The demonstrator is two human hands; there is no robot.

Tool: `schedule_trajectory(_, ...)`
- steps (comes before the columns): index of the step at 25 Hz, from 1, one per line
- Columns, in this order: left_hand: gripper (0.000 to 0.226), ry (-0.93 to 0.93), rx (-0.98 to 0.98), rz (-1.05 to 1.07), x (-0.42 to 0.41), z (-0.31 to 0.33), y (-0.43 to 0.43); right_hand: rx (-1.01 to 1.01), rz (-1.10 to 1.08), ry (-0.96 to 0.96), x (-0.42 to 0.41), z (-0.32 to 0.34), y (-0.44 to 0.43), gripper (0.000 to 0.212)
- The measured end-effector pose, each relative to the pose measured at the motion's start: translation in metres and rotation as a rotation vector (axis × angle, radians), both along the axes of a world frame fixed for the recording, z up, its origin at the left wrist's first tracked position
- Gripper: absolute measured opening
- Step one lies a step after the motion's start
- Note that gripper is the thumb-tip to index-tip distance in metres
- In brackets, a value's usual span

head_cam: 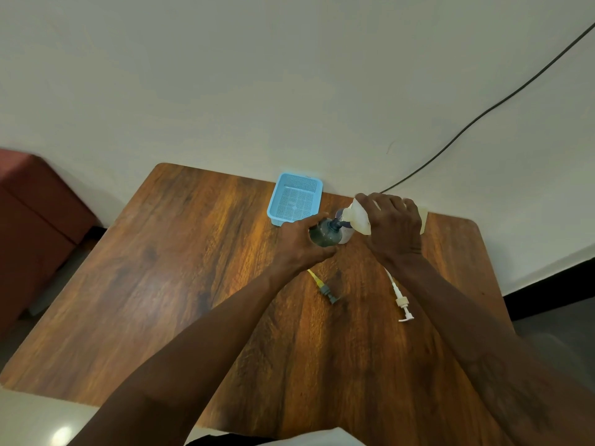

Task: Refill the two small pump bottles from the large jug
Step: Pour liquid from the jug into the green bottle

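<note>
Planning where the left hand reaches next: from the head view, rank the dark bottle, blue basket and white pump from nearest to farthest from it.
1. Dark bottle, gripped by the left hand itself.
2. Blue basket, just beyond the hand, on the far side.
3. White pump, lying well off to the right, nearer the person.

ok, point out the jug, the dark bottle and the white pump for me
jug [357,218]: head view, on its pale shoulder near the spout.
dark bottle [323,236]: head view, on its rounded shoulder, beside the left hand's fingers.
white pump [402,300]: head view, on the collar, where it lies on the table.
</note>
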State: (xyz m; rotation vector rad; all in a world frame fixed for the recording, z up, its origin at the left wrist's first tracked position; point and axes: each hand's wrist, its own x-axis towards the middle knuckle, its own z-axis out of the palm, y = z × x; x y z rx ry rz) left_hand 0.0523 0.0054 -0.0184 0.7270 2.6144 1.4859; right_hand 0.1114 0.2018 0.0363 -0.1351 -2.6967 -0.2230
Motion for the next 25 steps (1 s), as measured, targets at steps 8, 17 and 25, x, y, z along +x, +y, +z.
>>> schedule_trajectory(8,0.072,-0.012,-0.002,-0.002,-0.0037,-0.0022,0.0014,0.007,0.007,0.011,-0.0017,0.0024,-0.0004,0.068)
schedule_trajectory(17,0.073,-0.005,0.006,0.003,-0.004,-0.0023,0.0017,0.016,0.012,-0.001,-0.0018,0.0021,0.0001,0.072)
schedule_trajectory(25,0.071,-0.007,-0.013,-0.002,-0.0035,-0.0006,0.0026,0.003,0.027,0.026,-0.0018,0.0077,-0.0015,0.067)
